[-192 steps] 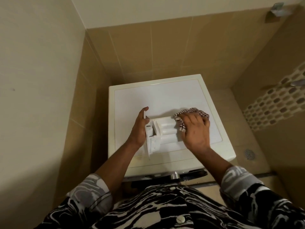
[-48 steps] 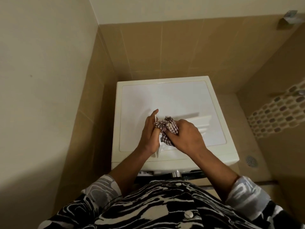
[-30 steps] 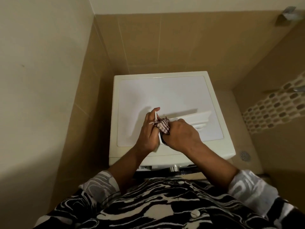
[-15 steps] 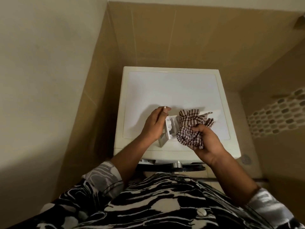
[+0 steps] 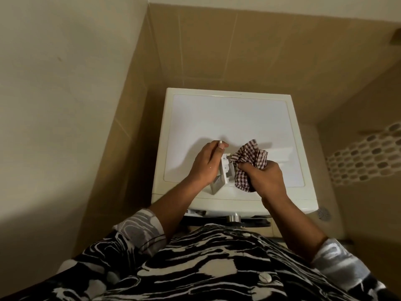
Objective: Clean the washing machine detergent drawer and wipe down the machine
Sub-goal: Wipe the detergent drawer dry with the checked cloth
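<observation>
Left hand fingers clasped detergent drawer at its end; I judged it light, stiff, slippery. Right hand fingers bunched soft checked cloth just beside.

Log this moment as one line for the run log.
left hand holds drawer on washer top | right hand grips checked cloth beside drawer | step: wiping drawer

**Drawer, cloth, machine**

The white drawer stands tilted on top of the white machine at frame centre, held by the left hand. A crumpled checked cloth, gripped by the right hand, touches its right side.
</observation>
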